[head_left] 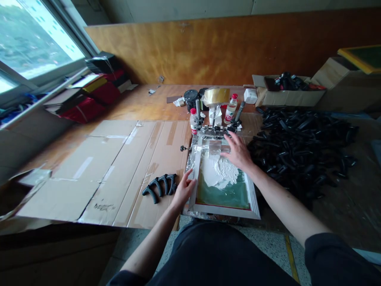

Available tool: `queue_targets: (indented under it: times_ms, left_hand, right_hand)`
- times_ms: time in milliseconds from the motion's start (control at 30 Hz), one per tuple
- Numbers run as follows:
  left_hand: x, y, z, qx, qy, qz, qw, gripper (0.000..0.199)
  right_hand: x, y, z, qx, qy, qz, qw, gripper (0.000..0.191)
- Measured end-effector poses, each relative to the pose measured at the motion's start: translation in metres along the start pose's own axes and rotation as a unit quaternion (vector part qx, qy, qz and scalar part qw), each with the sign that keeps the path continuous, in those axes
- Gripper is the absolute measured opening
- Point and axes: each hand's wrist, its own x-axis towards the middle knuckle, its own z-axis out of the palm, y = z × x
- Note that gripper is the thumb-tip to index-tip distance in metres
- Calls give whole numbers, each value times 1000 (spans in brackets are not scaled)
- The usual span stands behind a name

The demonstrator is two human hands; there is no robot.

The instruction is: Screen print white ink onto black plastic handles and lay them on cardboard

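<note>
The right hand [236, 153] is spreading open, palm down and holding nothing, just above the white ink [220, 171] on the aluminium-framed printing screen [224, 212], while the half-curled left hand [183, 190] is touching the frame's left edge on the cardboard-covered bench [104, 174].

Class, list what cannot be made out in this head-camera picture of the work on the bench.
All in the head view:
- the screen beneath the white paste: covered by the paste
- the frame's left edge: partly hidden by the left hand
- the bottle label: too small to read
- the green board: cut off by the right edge
</note>
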Motion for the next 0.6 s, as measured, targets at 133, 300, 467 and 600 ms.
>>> queue_targets:
  times_ms: [133, 300, 467, 600]
  left_hand:
    - [14, -25, 8, 48, 5, -8, 999, 65]
    - [17, -26, 2, 69, -9, -13, 998, 61]
    - [15, -21, 1, 74, -6, -18, 997, 61]
    - [13, -19, 1, 62, -1, -19, 998, 60]
  right_hand:
    - [10, -36, 32, -64, -118, -54, 989, 26]
    - [-35, -41, 22, -59, -208, -183, 959, 7]
    - [-52, -40, -6, -9, -268, -299, 916, 15]
    - [-49, -39, 1, -22, -211, -227, 950, 12]
